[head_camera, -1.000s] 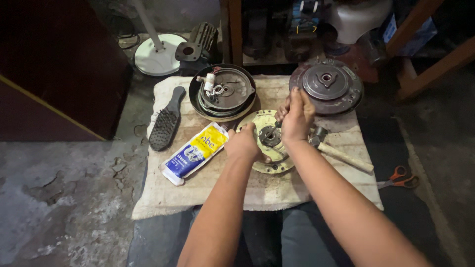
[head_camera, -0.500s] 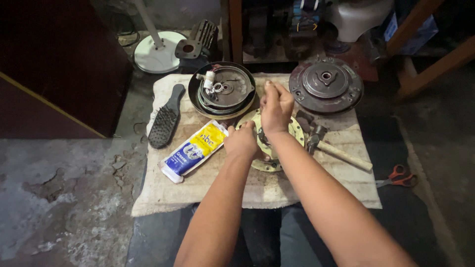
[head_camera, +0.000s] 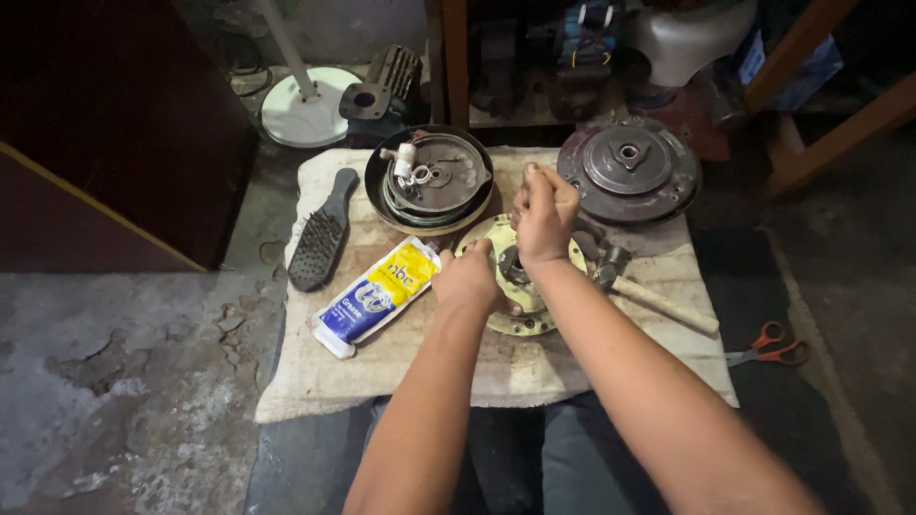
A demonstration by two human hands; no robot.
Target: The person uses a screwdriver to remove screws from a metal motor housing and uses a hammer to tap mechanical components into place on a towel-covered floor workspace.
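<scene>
A round yellowish metal plate [head_camera: 530,319] with a dark hub lies on a beige cloth [head_camera: 401,381] in front of me. My left hand [head_camera: 468,278] grips the plate's left rim, thumb pointing up. My right hand [head_camera: 544,215] is a closed fist held over the plate's far edge, knuckles up. I cannot see whether anything small is inside it. A hammer [head_camera: 658,300] with a wooden handle lies just right of the plate, under my right forearm.
A blue, yellow and white grease pouch [head_camera: 377,296] and a black wire brush [head_camera: 320,238] lie to the left. Behind are a black pulley [head_camera: 429,181] with small parts and a grey clutch disc [head_camera: 630,172]. Orange-handled scissors [head_camera: 768,343] lie at right. A white fan base [head_camera: 305,110] stands on the floor.
My right hand has lifted off the plate's centre, shifted left toward the far edge and closed into a fist. The left hand has stayed on the plate's left rim.
</scene>
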